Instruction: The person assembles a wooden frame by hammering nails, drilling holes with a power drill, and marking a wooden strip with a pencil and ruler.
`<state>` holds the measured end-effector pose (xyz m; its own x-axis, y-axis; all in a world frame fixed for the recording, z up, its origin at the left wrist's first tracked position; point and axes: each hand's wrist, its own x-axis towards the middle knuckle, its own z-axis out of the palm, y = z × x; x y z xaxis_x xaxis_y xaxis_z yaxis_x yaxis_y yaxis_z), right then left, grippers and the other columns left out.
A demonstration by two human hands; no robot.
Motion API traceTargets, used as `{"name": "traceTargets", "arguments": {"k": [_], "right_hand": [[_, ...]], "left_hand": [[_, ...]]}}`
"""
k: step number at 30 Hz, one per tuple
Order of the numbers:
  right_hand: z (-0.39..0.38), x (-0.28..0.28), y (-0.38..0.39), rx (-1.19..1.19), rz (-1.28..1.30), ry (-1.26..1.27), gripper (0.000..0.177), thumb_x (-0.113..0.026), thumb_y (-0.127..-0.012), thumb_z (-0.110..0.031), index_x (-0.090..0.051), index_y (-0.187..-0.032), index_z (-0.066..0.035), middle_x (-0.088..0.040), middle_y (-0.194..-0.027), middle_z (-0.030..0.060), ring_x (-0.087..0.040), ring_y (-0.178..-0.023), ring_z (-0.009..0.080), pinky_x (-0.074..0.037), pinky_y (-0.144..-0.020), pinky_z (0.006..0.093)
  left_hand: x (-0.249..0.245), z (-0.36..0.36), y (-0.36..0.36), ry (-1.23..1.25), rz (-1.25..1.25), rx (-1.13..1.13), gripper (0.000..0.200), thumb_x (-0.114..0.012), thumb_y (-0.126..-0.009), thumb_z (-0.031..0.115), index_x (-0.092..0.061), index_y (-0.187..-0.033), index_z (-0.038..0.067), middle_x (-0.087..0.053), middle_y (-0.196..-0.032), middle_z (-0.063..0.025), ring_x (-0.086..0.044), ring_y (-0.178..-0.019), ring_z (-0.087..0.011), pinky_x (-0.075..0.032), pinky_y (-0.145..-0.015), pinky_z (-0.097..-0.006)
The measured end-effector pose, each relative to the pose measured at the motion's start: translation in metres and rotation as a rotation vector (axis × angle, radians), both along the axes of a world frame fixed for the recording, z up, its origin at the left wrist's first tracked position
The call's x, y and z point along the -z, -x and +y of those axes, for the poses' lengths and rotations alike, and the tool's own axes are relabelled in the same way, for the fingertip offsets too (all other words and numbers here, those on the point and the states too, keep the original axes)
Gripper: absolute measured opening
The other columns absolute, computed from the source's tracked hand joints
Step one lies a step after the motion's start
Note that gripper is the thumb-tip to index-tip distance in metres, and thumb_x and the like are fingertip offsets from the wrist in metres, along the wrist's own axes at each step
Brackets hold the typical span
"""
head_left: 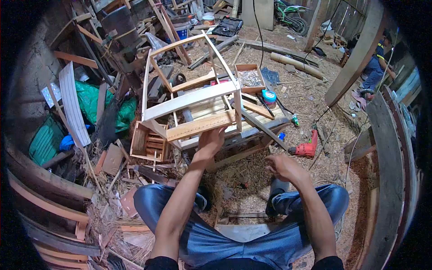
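Left hand grips wooden frame, fingertips hidden behind it; right hand curled, contents unclear.

Pale wood over a tan sawdust floor
The wooden frame is pale cream with light grain. The drill is red, the tarp bright green, the jeans dark blue, and the tape measure turquoise.

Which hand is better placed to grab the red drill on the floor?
Right. The right hand hangs empty, close to the red drill; the left hand is up against the lower rail of the wooden frame, farther off.
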<state>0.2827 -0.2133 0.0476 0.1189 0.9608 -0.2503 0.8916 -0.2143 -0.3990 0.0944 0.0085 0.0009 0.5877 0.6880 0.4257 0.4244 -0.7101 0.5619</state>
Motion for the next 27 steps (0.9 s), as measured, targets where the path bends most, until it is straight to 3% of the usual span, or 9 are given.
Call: {"name": "traceTargets", "arguments": {"k": [8, 12, 15, 18, 19, 22, 24, 25, 27], "right_hand": [[0.004, -0.01, 0.007, 0.004, -0.014, -0.067, 0.036, -0.059, -0.088, -0.027, -0.06, -0.116, -0.004, -0.065, -0.097, 0.0241, -0.062, -0.095, 0.0411, -0.049, -0.081, 0.0492], [0.01, -0.01, 0.01, 0.026, -0.01, -0.018, 0.036, -0.061, -0.087, -0.027, -0.06, -0.116, -0.004, -0.066, -0.096, 0.0229, -0.062, -0.093, 0.0408, -0.049, -0.08, 0.0493], [0.017, -0.014, 0.011, 0.075, 0.075, -0.079, 0.032, -0.062, -0.087, -0.023, -0.062, -0.112, -0.004, -0.066, -0.095, 0.0215, -0.063, -0.091, 0.04, -0.05, -0.08, 0.0469], [0.05, 0.003, -0.003, 0.136, 0.224, -0.348, 0.023, -0.058, -0.088, -0.011, -0.063, -0.109, -0.001, -0.069, -0.087, 0.0155, -0.066, -0.082, 0.0216, -0.051, -0.073, 0.0341], [0.065, -0.001, -0.004, 0.131, 0.225, -0.346, 0.023, -0.058, -0.088, -0.011, -0.063, -0.109, -0.001, -0.069, -0.087, 0.0155, -0.066, -0.082, 0.0216, -0.051, -0.073, 0.0341], [0.101, -0.002, -0.003, 0.287, 0.361, -0.374, 0.027, -0.058, -0.09, -0.01, -0.061, -0.115, -0.003, -0.068, -0.098, 0.0126, -0.064, -0.085, 0.0157, -0.051, -0.068, 0.0313], [0.123, 0.023, -0.004, 0.224, 0.563, -0.372, 0.036, -0.058, -0.09, -0.011, -0.056, -0.125, -0.005, -0.065, -0.114, 0.0098, -0.063, -0.089, 0.0161, -0.051, -0.064, 0.0302], [0.129, 0.026, 0.001, 0.217, 0.56, -0.373, 0.036, -0.058, -0.09, -0.011, -0.056, -0.125, -0.005, -0.065, -0.114, 0.0098, -0.063, -0.089, 0.0161, -0.051, -0.064, 0.0302], [0.134, 0.033, 0.008, 0.259, 0.687, -0.398, 0.043, -0.057, -0.09, -0.012, -0.05, -0.132, -0.008, -0.06, -0.124, 0.0075, -0.062, -0.095, 0.0177, -0.051, -0.063, 0.0288]], "left_hand": [[-0.002, -0.01, -0.002, -0.023, -0.028, -0.021, 0.028, -0.055, -0.084, 0.007, -0.066, -0.109, 0.011, -0.066, -0.105, -0.016, -0.061, -0.1, -0.0344, -0.049, -0.084, -0.0433], [-0.004, -0.013, 0.005, 0.107, 0.005, 0.014, 0.033, -0.057, -0.079, 0.005, -0.066, -0.11, 0.013, -0.066, -0.103, -0.015, -0.062, -0.098, -0.0336, -0.05, -0.082, -0.0434], [-0.003, -0.014, 0.004, 0.043, -0.001, 0.002, 0.039, -0.058, -0.076, 0.002, -0.065, -0.112, 0.015, -0.066, -0.101, -0.0144, -0.063, -0.096, -0.0333, -0.05, -0.081, -0.043], [-0.013, -0.018, 0.008, 0.096, -0.044, 0.05, 0.04, -0.059, -0.075, 0.002, -0.065, -0.113, 0.014, -0.067, -0.098, -0.0147, -0.063, -0.094, -0.0336, -0.051, -0.081, -0.0425], [-0.011, -0.016, 0.008, 0.097, -0.044, 0.045, 0.04, -0.059, -0.075, 0.002, -0.065, -0.113, 0.014, -0.067, -0.098, -0.0147, -0.063, -0.094, -0.0336, -0.051, -0.081, -0.0425], [0.005, -0.008, 0.002, 0.05, -0.087, 0.059, 0.039, -0.06, -0.076, 0.003, -0.064, -0.114, 0.014, -0.067, -0.097, -0.0145, -0.063, -0.094, -0.0338, -0.051, -0.081, -0.042], [0.02, 0.001, -0.002, 0.367, -0.235, 0.053, 0.033, -0.062, -0.08, 0.008, -0.065, -0.112, 0.013, -0.067, -0.098, -0.0152, -0.063, -0.094, -0.0348, -0.051, -0.081, -0.042], [0.016, 0.002, -0.001, 0.363, -0.241, 0.048, 0.033, -0.062, -0.08, 0.008, -0.065, -0.112, 0.013, -0.067, -0.098, -0.0152, -0.063, -0.094, -0.0348, -0.051, -0.081, -0.042], [0.009, 0.002, 0.001, 0.245, -0.006, 0.029, 0.034, -0.066, -0.084, 0.018, -0.063, -0.118, 0.013, -0.066, -0.111, -0.013, -0.063, -0.104, -0.0292, -0.05, -0.089, -0.0382]]}}
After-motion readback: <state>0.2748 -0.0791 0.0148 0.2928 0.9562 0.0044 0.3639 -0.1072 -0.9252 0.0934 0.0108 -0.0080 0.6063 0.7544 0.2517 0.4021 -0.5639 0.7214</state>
